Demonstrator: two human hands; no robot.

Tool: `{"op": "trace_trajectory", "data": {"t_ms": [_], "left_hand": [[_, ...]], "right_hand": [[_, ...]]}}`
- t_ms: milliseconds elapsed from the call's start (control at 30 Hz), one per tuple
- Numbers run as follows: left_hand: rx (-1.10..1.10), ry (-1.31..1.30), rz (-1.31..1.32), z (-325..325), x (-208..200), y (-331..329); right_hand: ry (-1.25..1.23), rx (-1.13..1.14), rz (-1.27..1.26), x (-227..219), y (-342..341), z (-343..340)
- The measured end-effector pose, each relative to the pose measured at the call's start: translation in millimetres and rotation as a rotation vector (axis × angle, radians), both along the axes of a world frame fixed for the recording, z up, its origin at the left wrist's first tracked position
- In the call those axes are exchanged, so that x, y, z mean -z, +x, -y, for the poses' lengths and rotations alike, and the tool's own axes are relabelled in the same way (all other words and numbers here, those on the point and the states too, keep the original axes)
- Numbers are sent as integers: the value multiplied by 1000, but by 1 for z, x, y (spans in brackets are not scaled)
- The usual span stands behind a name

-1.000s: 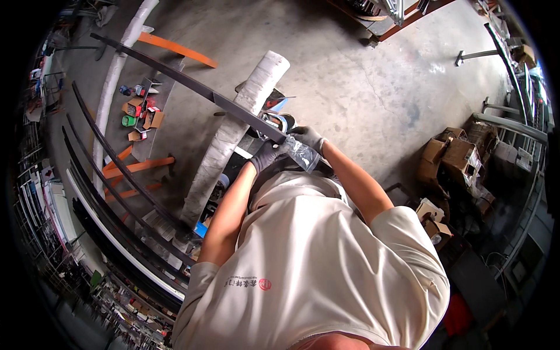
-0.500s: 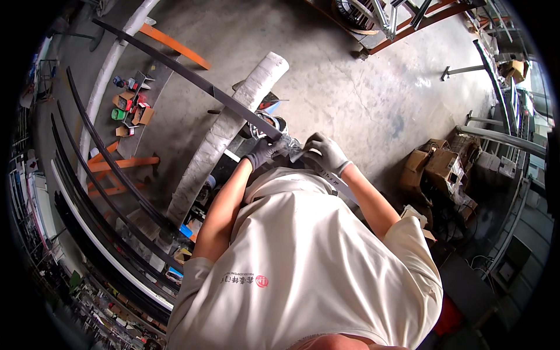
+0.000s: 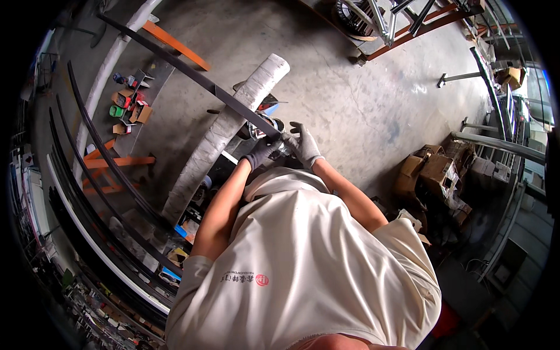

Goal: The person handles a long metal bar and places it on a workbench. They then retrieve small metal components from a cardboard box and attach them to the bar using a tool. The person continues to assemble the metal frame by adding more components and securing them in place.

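Note:
A long dark metal bar (image 3: 192, 77) runs from the upper left down to my waist, lying across a white-wrapped beam (image 3: 233, 114). My left hand (image 3: 261, 153), in a grey glove, is closed round the bar's near end. At that end sits some crumpled clear plastic film (image 3: 284, 148). My right hand (image 3: 304, 147), also gloved, is beside the bar's end with its fingers apart. Its thumb side is against the film, and whether it grips any of it is hard to see. A round container (image 3: 274, 123) shows partly behind the bar.
A second white-wrapped beam (image 3: 100, 87) stands at the left over orange supports (image 3: 175, 44). Small open boxes (image 3: 131, 107) lie on a grey board. Long dark profiles (image 3: 111, 169) stretch along my left. Torn cardboard boxes (image 3: 434, 172) pile at the right, and an orange-framed cart (image 3: 408, 35) stands far off.
My right hand has moved left toward the bar's end, and its fingers have opened from a pinch on a thin strip. My left hand stays at the bar's end.

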State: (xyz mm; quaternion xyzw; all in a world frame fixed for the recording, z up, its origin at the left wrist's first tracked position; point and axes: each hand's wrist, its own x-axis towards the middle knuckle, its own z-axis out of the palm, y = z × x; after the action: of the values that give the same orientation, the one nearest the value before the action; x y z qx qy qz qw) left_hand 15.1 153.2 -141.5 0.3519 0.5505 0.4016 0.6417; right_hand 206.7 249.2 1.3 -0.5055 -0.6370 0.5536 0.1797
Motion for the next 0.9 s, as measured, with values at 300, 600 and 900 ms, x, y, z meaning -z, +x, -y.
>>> {"op": "trace_trajectory", "data": {"t_ms": [300, 600, 900], "left_hand": [[-94, 19, -138, 37, -58, -5], [23, 111, -201, 14, -86, 6], [-68, 52, -273, 49, -106, -32]], "right_hand": [[330, -44, 190, -19, 9, -5], [454, -260, 183, -27, 0, 8], [569, -370, 139, -32, -3, 6]]}}
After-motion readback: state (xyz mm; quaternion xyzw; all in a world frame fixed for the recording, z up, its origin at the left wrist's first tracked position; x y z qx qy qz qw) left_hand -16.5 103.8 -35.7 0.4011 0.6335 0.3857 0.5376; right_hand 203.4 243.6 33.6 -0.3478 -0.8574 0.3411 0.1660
